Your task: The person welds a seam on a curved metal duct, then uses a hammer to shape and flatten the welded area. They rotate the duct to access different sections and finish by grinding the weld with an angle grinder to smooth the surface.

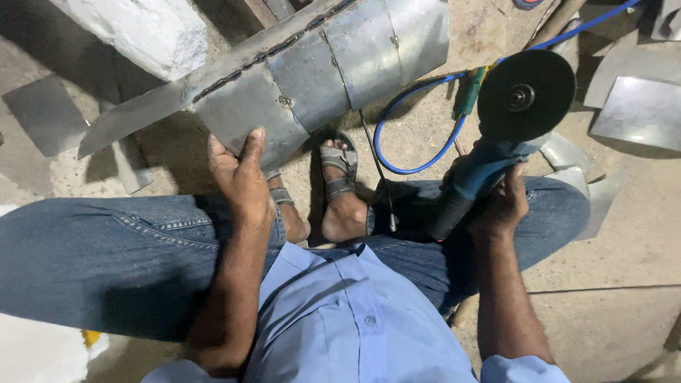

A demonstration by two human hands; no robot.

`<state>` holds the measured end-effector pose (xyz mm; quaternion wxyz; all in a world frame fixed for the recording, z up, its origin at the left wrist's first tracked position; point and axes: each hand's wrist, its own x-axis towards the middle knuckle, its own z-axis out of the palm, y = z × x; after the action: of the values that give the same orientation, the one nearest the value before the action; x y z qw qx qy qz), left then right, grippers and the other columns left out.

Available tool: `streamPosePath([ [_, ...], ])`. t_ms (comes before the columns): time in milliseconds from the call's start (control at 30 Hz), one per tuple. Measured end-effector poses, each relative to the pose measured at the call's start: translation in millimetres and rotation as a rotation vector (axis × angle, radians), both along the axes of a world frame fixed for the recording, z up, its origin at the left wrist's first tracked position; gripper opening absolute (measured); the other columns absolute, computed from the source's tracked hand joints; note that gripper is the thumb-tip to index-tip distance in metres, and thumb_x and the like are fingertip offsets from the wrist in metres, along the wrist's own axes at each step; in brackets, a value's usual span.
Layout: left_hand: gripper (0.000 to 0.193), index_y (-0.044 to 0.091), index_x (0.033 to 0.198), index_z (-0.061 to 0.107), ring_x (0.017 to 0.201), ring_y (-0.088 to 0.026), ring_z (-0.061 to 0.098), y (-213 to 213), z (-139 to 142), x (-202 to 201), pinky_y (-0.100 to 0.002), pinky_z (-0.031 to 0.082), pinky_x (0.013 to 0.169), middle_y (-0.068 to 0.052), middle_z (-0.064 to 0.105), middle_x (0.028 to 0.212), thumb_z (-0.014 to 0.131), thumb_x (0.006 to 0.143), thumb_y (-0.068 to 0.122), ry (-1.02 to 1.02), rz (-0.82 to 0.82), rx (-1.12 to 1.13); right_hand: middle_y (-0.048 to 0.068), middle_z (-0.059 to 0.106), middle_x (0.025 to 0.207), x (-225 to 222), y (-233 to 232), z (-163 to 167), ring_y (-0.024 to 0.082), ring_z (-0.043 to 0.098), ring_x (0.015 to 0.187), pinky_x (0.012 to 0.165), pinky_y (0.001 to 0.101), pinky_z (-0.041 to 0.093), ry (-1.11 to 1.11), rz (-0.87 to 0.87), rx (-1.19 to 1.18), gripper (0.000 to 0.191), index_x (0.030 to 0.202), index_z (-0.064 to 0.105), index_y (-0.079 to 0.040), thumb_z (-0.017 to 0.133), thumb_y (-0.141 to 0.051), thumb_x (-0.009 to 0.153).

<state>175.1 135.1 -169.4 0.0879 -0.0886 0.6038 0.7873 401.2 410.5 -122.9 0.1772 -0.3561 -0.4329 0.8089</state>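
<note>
Head view looks down on a concrete floor [624,241], where a person squats in blue jeans [92,255] and a light blue shirt [347,326]. Largest thing on the floor is a curved sheet-metal piece [312,64], welded along a seam, lying at the far side from left to centre. The left hand [241,174] is clamped on its near edge, thumb on top. To the right, the right hand [500,202] is wrapped tight around the body of an angle grinder [496,135], its dark disc facing up. A blue cable [418,128] loops behind. Flat metal offcuts [638,106] lie far right, sandalled feet [340,184] between the knees.
</note>
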Motion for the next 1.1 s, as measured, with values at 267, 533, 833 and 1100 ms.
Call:
streamPosePath([
  [267, 0.046, -0.005, 0.139, 0.049, 0.116, -0.018, 0.062, -1.4, 18.0, -1.8, -0.033, 0.051, 0.106, -0.014, 0.062, 0.129, 0.070, 0.098, -0.004, -0.039, 0.008, 0.030, 0.018, 0.066, 0.098, -29.5, -15.8, 22.4, 0.028, 0.067, 0.085, 0.076, 0.0413, 0.057, -0.175, -0.057, 0.144, 0.079, 0.138, 0.053, -0.002, 0.040, -0.072, 0.102],
  [533, 0.041, -0.004, 0.135, 0.049, 0.117, -0.017, 0.064, -0.1, 21.6, 11.1, -0.032, 0.052, 0.106, -0.012, 0.063, 0.130, 0.068, 0.098, -0.003, -0.130, 0.014, -0.026, 0.015, 0.066, 0.090, -58.5, -10.8, 43.9, 0.026, 0.070, 0.081, 0.075, 0.0416, 0.062, -0.366, -0.024, 0.181, 0.078, 0.125, 0.058, -0.005, 0.042, -0.075, 0.096],
  [833, 0.027, -0.004, 0.118, 0.059, 0.107, -0.016, 0.065, -7.6, 19.3, 9.7, -0.032, 0.053, 0.101, -0.010, 0.071, 0.117, 0.076, 0.097, -0.003, -0.209, 0.068, 0.045, 0.010, 0.064, 0.101, -100.1, -5.2, 74.0, 0.017, 0.067, 0.088, 0.072, 0.0324, 0.059, -0.516, 0.393, 0.712, 0.082, 0.139, 0.055, 0.000, 0.041, -0.072, 0.103],
  [1100, 0.033, -0.004, 0.122, 0.060, 0.108, -0.016, 0.068, -13.9, 22.1, 2.0, -0.031, 0.056, 0.098, -0.012, 0.071, 0.117, 0.076, 0.094, -0.001, -0.204, 0.073, 0.069, 0.013, 0.063, 0.102, -116.4, -19.9, 79.5, 0.019, 0.068, 0.087, 0.069, 0.0335, 0.062, -0.566, 0.415, 0.744, 0.088, 0.144, 0.049, -0.002, 0.042, -0.077, 0.098],
])
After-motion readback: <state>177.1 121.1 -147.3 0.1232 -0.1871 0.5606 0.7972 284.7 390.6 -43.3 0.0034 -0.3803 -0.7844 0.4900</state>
